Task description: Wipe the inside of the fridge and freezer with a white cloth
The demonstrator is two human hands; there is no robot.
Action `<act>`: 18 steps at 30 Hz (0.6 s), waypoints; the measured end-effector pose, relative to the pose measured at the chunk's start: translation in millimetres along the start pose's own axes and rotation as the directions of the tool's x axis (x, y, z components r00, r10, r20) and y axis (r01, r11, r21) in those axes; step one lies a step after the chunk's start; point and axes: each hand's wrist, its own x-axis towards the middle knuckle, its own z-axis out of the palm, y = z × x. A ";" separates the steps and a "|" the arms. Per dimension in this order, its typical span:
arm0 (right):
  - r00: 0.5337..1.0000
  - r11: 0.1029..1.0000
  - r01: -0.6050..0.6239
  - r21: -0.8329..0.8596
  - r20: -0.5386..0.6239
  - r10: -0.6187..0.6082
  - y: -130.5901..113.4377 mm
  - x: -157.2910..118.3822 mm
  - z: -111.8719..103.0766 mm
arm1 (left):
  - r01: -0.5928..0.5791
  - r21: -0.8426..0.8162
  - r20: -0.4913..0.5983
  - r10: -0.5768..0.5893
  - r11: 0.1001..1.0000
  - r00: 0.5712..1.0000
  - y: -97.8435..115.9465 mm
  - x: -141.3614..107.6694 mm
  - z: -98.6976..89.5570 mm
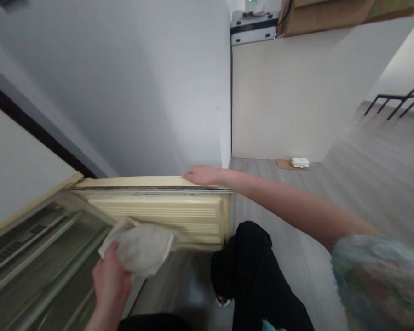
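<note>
Nearest is your patterned sleeve [376, 276], right of the open door [169, 208]; your right hand [205, 175] rests on that door's top edge, though I can't tell whether its grip clasps. Your left hand [112, 275] has its grip pinched on a whitish cloth [145, 248] in front of the door's ribbed inner face. Shelves [34, 257] lie left of the door, a white packet [300, 162] right of it.

Floor [348, 179]: grey, wood-grain finish, visible from two to six o'clock. Flat on it at three o'clock: one brown cardboard piece [283, 164], its right end bearing a white packet [300, 162]. Standing between two and three o'clock: one dark-framed chair [404, 98]. At six o'clock: one shoe [222, 302], partly hidden
</note>
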 end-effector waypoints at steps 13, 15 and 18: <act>1.000 0.993 -0.005 -0.116 0.018 0.007 -6.5 -5.0 0.0 | -0.533 0.073 0.234 0.505 0.843 0.831 -1.9 -106.8 96.6; 1.000 0.994 -0.004 -0.109 0.015 0.006 -6.2 -5.5 0.2 | -0.592 0.065 0.243 0.563 0.803 0.790 -3.3 -108.9 98.7; 1.000 0.995 0.002 -0.099 0.025 0.001 -4.7 -5.4 -0.4 | -0.574 0.150 0.050 0.573 0.805 0.818 1.0 -64.8 90.2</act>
